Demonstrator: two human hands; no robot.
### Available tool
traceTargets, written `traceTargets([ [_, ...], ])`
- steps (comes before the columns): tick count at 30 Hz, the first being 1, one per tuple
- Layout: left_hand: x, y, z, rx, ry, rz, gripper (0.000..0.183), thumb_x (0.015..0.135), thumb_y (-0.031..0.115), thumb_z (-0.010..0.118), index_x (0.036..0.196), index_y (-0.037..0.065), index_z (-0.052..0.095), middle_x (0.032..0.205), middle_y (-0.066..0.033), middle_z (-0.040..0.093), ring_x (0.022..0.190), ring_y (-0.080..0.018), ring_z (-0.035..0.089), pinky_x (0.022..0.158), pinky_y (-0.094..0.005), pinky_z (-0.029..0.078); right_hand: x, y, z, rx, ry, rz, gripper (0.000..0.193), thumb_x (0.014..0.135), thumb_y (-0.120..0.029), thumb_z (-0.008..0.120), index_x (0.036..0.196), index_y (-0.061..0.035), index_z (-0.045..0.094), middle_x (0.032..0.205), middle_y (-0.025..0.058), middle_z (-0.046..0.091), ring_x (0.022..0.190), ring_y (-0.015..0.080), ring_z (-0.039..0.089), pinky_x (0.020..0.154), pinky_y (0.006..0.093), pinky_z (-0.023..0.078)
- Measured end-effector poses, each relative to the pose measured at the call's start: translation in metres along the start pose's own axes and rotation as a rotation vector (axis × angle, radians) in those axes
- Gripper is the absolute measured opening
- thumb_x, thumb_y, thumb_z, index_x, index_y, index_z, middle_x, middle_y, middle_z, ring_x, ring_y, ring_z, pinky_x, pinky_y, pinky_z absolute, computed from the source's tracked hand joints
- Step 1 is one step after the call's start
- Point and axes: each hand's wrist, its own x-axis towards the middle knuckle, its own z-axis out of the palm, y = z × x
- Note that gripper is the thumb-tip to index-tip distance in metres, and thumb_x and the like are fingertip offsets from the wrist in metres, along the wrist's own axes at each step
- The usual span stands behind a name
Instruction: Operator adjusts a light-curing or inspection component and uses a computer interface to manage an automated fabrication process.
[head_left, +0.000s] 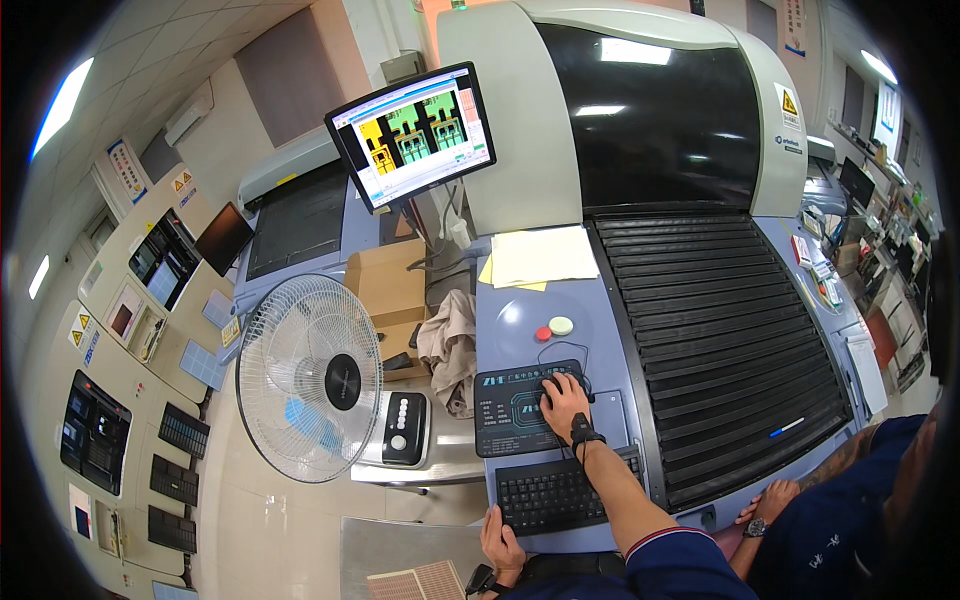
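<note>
My right hand (566,398) rests over a computer mouse on a black printed mouse pad (497,417). The palm and fingers cover nearly all of the mouse; a thin dark cable loops out beyond them. A dark band circles that wrist. By the near left corner of the black keyboard (545,497) is my left hand (503,547), its fingers loosely bent and apart, with nothing visible in it. My right forearm crosses over the keyboard's right part. To the far left, a tilted monitor (415,135) displays colourful magnified shapes.
A red button (543,333) and a pale green button (561,326) sit beyond the pad, near yellowish papers (540,257). On the right is a big machine with a dark cover (650,120) and slatted black surface (730,360). A fan (310,380) stands left; another person's hands (770,500) are right.
</note>
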Motion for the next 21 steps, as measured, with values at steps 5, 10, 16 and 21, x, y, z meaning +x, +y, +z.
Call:
traceTargets([
  [5,0.0001,-0.0005,0.0002,0.004,0.002,-0.005,0.048,0.096,0.019,0.049,0.135,-0.007,0.061,0.133,-0.0234,0.065,0.128,-0.0445,0.057,0.110,-0.0477,0.041,-0.0006,0.0005,0.0013,-0.007,0.011,-0.011,0.032,0.083,-0.013,0.072,0.114,-0.0091,0.067,0.126,0.0154,0.062,0.121,0.0395,0.056,0.101,0.0491,0.050],
  [10,0.0010,0.0016,-0.0002,0.004,0.003,0.002,0.048,0.097,0.019,0.048,0.134,-0.007,0.062,0.132,-0.0239,0.066,0.128,-0.0449,0.057,0.110,-0.0479,0.041,-0.0020,0.0027,0.0033,-0.008,-0.010,-0.009,0.035,0.084,-0.014,0.071,0.117,-0.0103,0.065,0.129,0.0146,0.059,0.125,0.0398,0.055,0.101,0.0491,0.050],
  [16,0.0004,0.0002,-0.0003,0.007,-0.001,-0.008,0.048,0.097,0.019,0.047,0.134,-0.007,0.062,0.132,-0.0249,0.065,0.128,-0.0455,0.057,0.110,-0.0481,0.041,-0.0022,0.0024,0.0044,-0.012,-0.019,0.000,0.034,0.084,-0.015,0.070,0.118,-0.0100,0.065,0.130,0.0142,0.059,0.125,0.0395,0.054,0.102,0.0487,0.049],
  [21,0.0007,0.0020,-0.0006,0.005,0.001,-0.012,0.047,0.096,0.018,0.048,0.134,-0.007,0.062,0.132,-0.0249,0.065,0.128,-0.0452,0.057,0.110,-0.0480,0.041,-0.0016,0.0031,0.0039,-0.007,-0.025,0.007,0.034,0.085,-0.015,0.070,0.118,-0.0100,0.065,0.130,0.0142,0.059,0.125,0.0390,0.054,0.102,0.0485,0.049],
])
